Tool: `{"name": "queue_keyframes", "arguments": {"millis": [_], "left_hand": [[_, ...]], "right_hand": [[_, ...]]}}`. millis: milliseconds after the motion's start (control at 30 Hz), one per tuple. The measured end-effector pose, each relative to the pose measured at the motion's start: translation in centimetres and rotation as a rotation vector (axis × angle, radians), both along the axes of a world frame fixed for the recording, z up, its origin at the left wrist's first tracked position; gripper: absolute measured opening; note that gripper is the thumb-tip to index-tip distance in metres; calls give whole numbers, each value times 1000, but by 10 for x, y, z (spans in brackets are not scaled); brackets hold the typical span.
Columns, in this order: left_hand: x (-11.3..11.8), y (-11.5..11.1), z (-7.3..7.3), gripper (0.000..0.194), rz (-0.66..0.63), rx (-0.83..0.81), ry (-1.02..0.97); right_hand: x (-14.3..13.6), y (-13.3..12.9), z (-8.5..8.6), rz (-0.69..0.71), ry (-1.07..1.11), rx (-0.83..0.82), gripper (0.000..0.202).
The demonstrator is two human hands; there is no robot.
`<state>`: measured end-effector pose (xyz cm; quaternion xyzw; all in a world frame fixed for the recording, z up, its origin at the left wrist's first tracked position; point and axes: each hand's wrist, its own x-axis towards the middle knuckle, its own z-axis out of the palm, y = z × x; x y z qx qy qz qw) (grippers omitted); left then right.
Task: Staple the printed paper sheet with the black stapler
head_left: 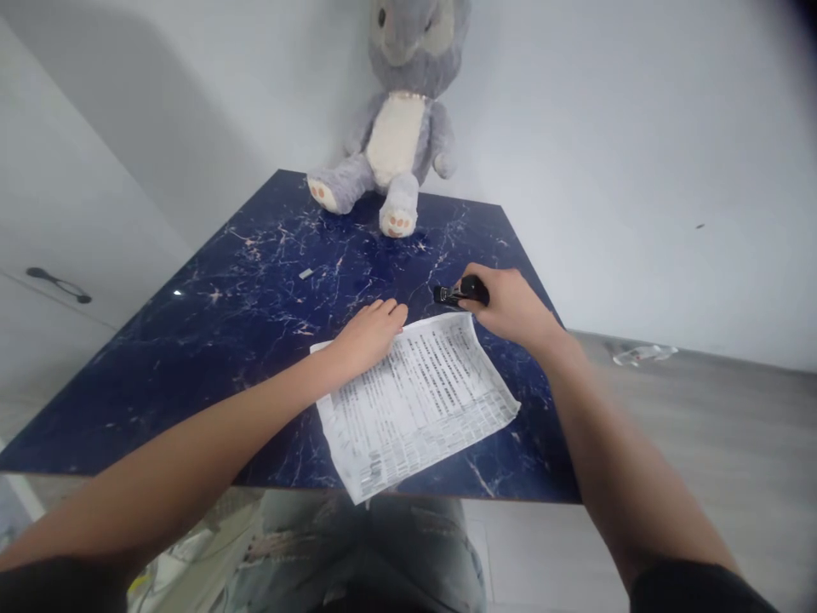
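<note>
A black stapler [462,293] is in my right hand [504,300], whose fingers wrap round its rear end. It sits just beyond the upper right corner of a printed sheet of paper [425,392]. My left hand [374,330] lies over the sheet's far edge, fingers laid flat and close together; its thumb is hidden. The paper lies slightly askew on the table, with crinkled edges, and its near corner hangs over the front edge. Whether it is one sheet or a stack, I cannot tell.
A small pale block [306,273] lies on the dark blue marbled table [255,281]. At the back sits a large grey plush toy [399,136] against the wall. On the floor to the right is a clear plastic item [644,354]. A cabinet handle [59,285] is at left.
</note>
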<state>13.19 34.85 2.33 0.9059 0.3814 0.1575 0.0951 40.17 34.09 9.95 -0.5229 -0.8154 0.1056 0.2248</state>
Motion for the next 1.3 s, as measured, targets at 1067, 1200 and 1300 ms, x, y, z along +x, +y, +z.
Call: {"name": "queue_keyframes", "arguments": {"millis": [1067,1200,1300], "left_hand": [[-39,50,6,25,71,-233,-74],[-38,49,9,26,87,-243,-54],[-38,49,9,29,96,-240,-36]], "right_hand": [[29,-19,4,-28,-368,-555,15],[28,-23,7,49,-346,-589,25],[24,-27,9,135,-328,-633,26]]}}
